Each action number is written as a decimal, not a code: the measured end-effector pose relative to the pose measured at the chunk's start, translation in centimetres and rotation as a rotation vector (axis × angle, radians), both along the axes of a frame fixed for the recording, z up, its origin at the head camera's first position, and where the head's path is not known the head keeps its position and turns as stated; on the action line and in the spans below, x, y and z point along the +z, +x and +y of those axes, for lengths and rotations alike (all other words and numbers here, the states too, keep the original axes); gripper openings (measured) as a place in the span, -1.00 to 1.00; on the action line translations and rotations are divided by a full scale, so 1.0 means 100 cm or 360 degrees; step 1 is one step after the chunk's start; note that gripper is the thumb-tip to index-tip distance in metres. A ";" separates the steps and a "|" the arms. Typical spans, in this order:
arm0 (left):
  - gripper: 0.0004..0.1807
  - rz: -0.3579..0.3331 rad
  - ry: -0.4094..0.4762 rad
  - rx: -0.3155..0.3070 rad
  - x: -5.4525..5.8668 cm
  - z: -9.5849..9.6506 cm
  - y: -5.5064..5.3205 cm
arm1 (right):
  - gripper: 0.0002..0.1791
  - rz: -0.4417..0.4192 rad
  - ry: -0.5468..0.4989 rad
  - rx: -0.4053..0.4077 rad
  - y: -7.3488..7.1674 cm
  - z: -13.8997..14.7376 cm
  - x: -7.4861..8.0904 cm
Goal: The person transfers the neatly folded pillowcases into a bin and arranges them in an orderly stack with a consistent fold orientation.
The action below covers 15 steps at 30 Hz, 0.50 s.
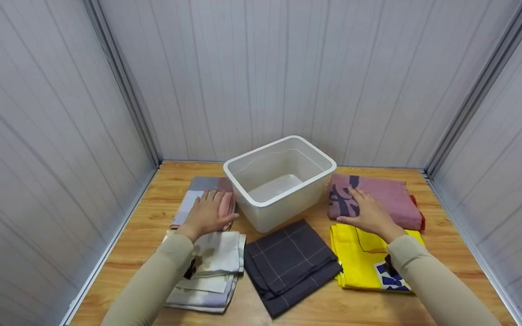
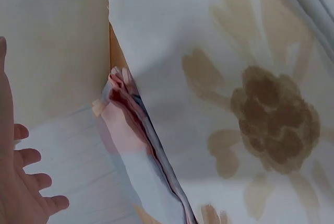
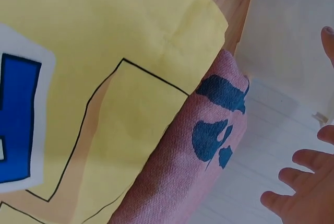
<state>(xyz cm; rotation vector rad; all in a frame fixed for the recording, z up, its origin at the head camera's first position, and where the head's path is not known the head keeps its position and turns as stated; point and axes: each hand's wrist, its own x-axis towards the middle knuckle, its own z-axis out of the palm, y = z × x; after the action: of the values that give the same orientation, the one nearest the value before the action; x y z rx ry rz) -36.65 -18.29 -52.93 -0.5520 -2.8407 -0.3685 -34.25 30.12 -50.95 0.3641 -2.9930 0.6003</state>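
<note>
My left hand (image 1: 206, 215), fingers spread, is over a folded pink, grey and white cloth (image 1: 189, 201) and holds nothing. Nearer lies a stack of folded white cloth (image 1: 224, 253) with a brown flower print (image 2: 276, 119). My right hand (image 1: 369, 217) is likewise spread and holds nothing, over a folded mauve cloth (image 1: 388, 194) with dark blue shapes. Below that wrist lies a folded yellow cloth (image 1: 360, 267) with a blue and white print. Both hands look raised above the cloths in the wrist views. A folded dark checked cloth (image 1: 292, 262) lies between the arms.
A white plastic bin (image 1: 288, 210) stands at the back middle of the wooden table (image 1: 129, 271), turned at an angle, with nothing seen inside. Pale panel walls (image 1: 261, 81) close off the back and both sides.
</note>
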 end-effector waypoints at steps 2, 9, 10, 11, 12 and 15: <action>-0.05 0.0010 0.0047 -0.0067 0.000 0.002 0.001 | 0.11 -0.0027 -0.0081 0.0008 0.002 -0.002 -0.001; -0.08 -0.0094 0.0201 -0.0184 -0.003 0.009 0.006 | 0.02 -0.0058 -0.0388 0.0072 0.003 -0.008 -0.004; -0.11 -0.0118 0.0227 -0.0201 -0.003 0.010 0.008 | 0.00 -0.0063 -0.0430 0.0089 0.003 -0.009 -0.005; -0.13 -0.0141 0.0244 -0.0216 -0.004 0.011 0.009 | -0.03 -0.0073 -0.0469 0.0093 0.002 -0.010 -0.006; -0.16 -0.0161 0.0276 -0.0235 -0.006 0.012 0.010 | -0.04 -0.0090 -0.0502 0.0096 0.003 -0.010 -0.007; -0.24 -0.0206 0.0379 -0.0302 -0.009 0.015 0.013 | -0.06 -0.0142 -0.0574 0.0083 0.004 -0.012 -0.011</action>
<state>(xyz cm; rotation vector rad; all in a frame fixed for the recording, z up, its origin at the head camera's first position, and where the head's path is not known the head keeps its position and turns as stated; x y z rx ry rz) -35.38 -16.83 -53.81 -0.7739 -2.8147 -0.7912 -33.89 28.90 -52.01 0.3969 -2.8773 1.1652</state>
